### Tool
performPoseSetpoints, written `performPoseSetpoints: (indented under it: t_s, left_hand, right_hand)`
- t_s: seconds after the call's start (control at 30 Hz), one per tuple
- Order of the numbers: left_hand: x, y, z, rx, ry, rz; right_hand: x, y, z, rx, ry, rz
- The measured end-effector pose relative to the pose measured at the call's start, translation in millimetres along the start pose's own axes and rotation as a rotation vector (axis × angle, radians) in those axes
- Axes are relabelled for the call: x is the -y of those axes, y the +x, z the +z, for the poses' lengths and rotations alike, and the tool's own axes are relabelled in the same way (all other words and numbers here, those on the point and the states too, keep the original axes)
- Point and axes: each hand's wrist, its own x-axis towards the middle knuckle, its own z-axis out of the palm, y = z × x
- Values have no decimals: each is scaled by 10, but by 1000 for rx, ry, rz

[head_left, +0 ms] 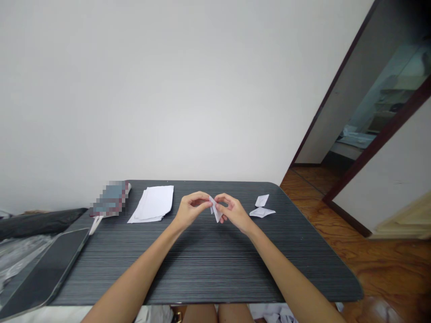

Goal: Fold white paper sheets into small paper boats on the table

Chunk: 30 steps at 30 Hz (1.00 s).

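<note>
The folded paper (217, 216) sits between the left hand (188, 210) and right hand (237, 213), each pinching it.

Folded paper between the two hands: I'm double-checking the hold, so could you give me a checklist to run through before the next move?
1. Left hand pinching the folded paper: ok, between thumb and fingers.
2. Right hand gripping it too: ok, from the opposite side.
3. Folded paper raised off the table: ok, held up above it.
4. White sheets stacked squarely: not ok, their edges are uneven.
5. Farther folded piece and nearer folded piece away from the hands: ok, both lie to the right.
6. Creases sharp and aligned: cannot tell, too small.
</note>
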Motion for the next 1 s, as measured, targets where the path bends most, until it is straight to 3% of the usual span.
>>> performPoseSetpoints:
  t_s: [0.43,0.63,0.87,1.0]
  left_hand:
    - [-24,13,24,67,-64,37]
    - [-46,21,23,89,-27,57]
    - [76,19,48,167,-42,-174]
    - [222,1,29,207,161,-220]
  right_hand:
    - [-30,11,-25,-11,-25,25]
    - [23,-8,4,49,33,73]
    - [9,-9,-29,44,110,123]
    - [-91,12,-61,27,-60,121]
